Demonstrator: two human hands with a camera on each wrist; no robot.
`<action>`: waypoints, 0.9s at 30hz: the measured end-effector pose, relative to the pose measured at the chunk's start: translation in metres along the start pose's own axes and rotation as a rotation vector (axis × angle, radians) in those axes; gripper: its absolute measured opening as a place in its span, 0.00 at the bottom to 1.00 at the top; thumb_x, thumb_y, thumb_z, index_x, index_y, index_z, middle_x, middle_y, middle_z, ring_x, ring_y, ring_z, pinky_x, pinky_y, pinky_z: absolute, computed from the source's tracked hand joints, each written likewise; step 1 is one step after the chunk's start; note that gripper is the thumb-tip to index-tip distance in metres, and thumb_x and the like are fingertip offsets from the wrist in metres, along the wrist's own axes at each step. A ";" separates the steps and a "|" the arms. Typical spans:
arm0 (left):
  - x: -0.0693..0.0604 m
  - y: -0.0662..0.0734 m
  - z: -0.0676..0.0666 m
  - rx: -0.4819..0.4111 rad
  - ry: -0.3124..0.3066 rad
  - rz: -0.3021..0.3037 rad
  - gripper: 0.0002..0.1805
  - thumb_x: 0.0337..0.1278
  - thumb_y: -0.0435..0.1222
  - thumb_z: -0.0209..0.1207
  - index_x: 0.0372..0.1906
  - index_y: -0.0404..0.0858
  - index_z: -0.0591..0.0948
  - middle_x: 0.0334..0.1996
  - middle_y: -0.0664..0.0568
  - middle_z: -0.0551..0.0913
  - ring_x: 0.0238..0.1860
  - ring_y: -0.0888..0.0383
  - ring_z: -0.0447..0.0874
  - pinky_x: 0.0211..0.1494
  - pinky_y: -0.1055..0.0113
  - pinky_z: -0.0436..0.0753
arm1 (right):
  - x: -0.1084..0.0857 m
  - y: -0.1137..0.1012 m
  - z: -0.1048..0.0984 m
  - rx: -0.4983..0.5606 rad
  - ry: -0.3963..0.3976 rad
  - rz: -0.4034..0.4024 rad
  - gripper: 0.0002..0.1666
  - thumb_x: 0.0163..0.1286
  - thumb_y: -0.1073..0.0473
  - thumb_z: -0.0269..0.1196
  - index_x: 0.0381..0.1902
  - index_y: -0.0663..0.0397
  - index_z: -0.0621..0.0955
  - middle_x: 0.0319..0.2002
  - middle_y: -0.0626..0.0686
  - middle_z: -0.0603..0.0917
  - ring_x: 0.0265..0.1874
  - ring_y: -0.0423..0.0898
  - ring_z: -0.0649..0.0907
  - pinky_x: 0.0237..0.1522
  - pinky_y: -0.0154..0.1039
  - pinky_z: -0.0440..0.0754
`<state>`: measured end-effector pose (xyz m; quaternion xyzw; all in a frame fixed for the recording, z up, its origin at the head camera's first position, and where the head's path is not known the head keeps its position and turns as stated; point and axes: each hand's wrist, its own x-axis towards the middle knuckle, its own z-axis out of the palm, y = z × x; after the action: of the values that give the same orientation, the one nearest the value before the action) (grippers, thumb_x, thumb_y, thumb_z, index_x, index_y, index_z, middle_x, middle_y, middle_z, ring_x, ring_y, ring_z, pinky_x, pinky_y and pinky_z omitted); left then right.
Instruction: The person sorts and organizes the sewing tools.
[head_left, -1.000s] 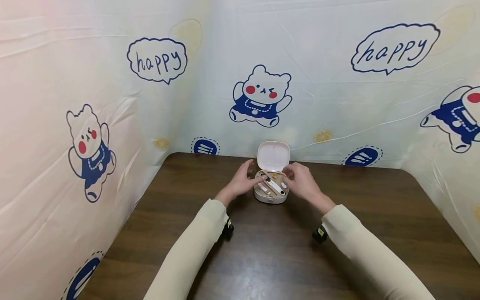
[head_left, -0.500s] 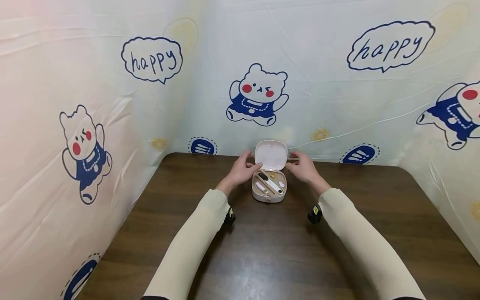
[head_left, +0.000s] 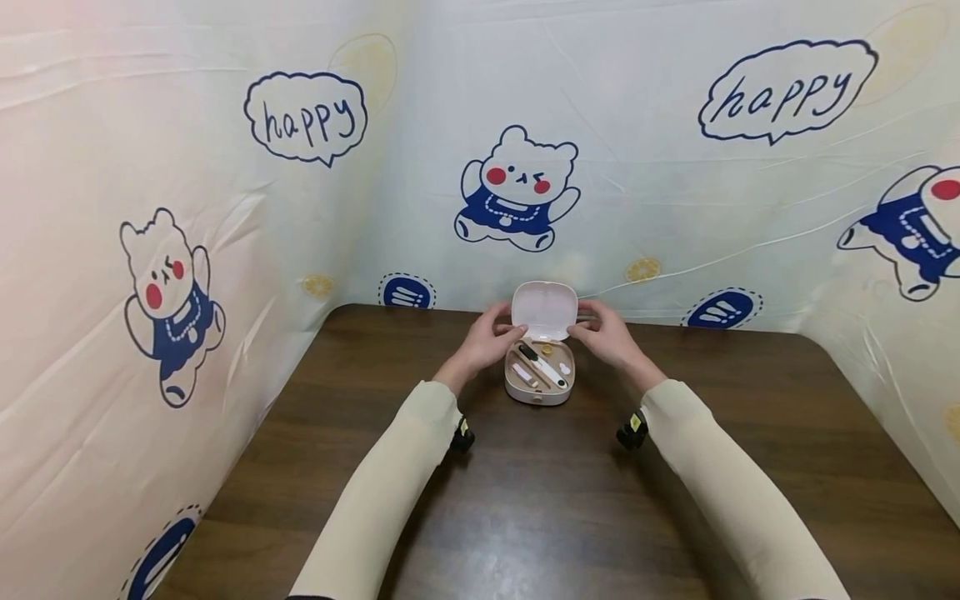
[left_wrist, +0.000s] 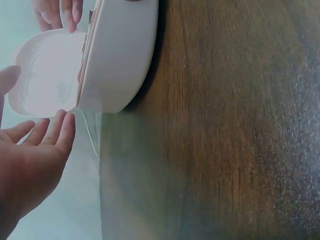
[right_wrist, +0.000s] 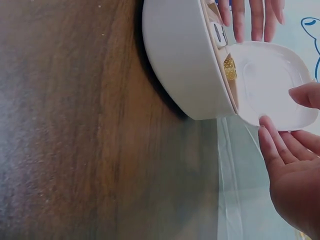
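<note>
A small white sewing box (head_left: 538,399) stands at the back of the table with its lid (head_left: 545,310) raised. Its tan tray holds a white tool with a black end (head_left: 549,371), a pinkish stick-like piece (head_left: 524,376), a small pale piece (head_left: 564,368) and a gold thimble (right_wrist: 230,68). At the lid's left side is my left hand (head_left: 486,340), fairly straight fingertips at the edge, thumb before its inner face. My right hand (head_left: 609,335) mirrors it on the right, fingertips touching the lid's edge, thumb over the inner face (right_wrist: 302,95).
Dark brown wooden table (head_left: 517,508) extends toward me and to both sides. A pale printed cloth (head_left: 637,208) hangs close behind the box and along both sides. Each wrist wears a black camera.
A second ago both hands were over the tray, the right fingers across its right part. They have moved back to the lid's two sides. In the last half second, the right thumb came closer to the lid.
</note>
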<state>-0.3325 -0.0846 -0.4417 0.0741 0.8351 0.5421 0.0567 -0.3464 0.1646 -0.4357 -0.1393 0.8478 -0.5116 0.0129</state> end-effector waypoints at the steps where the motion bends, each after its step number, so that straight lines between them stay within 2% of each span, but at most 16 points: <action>1: -0.001 0.000 0.000 -0.008 0.000 0.003 0.36 0.72 0.48 0.61 0.78 0.44 0.63 0.74 0.46 0.66 0.67 0.50 0.75 0.63 0.54 0.79 | -0.001 0.000 0.000 0.004 0.003 -0.003 0.31 0.74 0.64 0.62 0.71 0.65 0.69 0.64 0.67 0.75 0.55 0.63 0.82 0.56 0.54 0.81; 6: -0.003 -0.002 -0.001 -0.033 -0.002 0.030 0.35 0.72 0.48 0.61 0.78 0.46 0.64 0.73 0.48 0.67 0.67 0.50 0.75 0.63 0.55 0.79 | -0.007 -0.001 -0.002 0.023 0.004 -0.040 0.30 0.73 0.65 0.62 0.70 0.64 0.70 0.64 0.67 0.76 0.55 0.62 0.83 0.54 0.48 0.82; 12: -0.007 -0.006 -0.002 -0.054 -0.008 0.060 0.33 0.72 0.47 0.61 0.76 0.46 0.66 0.72 0.48 0.69 0.67 0.51 0.76 0.63 0.55 0.79 | -0.016 -0.002 -0.004 0.051 -0.015 -0.061 0.30 0.73 0.66 0.64 0.68 0.68 0.70 0.64 0.69 0.76 0.56 0.64 0.82 0.48 0.33 0.79; 15: -0.009 -0.006 -0.003 -0.057 -0.013 0.064 0.31 0.73 0.46 0.61 0.75 0.47 0.68 0.72 0.48 0.69 0.68 0.50 0.75 0.63 0.54 0.79 | -0.020 -0.004 -0.004 0.063 -0.026 -0.073 0.29 0.73 0.66 0.64 0.68 0.69 0.69 0.64 0.70 0.75 0.57 0.65 0.81 0.47 0.31 0.79; 20: -0.014 -0.006 -0.006 -0.044 -0.022 0.056 0.32 0.72 0.50 0.60 0.75 0.46 0.68 0.73 0.48 0.69 0.70 0.49 0.73 0.64 0.52 0.78 | -0.025 -0.005 -0.004 0.061 -0.041 -0.081 0.28 0.74 0.64 0.64 0.67 0.68 0.70 0.63 0.68 0.76 0.57 0.63 0.81 0.50 0.35 0.80; 27: -0.022 -0.007 -0.009 -0.018 -0.043 0.057 0.37 0.69 0.59 0.59 0.74 0.44 0.69 0.72 0.47 0.70 0.71 0.48 0.71 0.66 0.51 0.76 | -0.032 -0.003 -0.003 -0.032 -0.053 -0.076 0.30 0.77 0.51 0.63 0.66 0.65 0.72 0.59 0.65 0.80 0.55 0.59 0.82 0.55 0.50 0.79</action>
<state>-0.3132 -0.1000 -0.4442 0.1089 0.8263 0.5493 0.0600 -0.3157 0.1741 -0.4353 -0.1850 0.8494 -0.4940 0.0135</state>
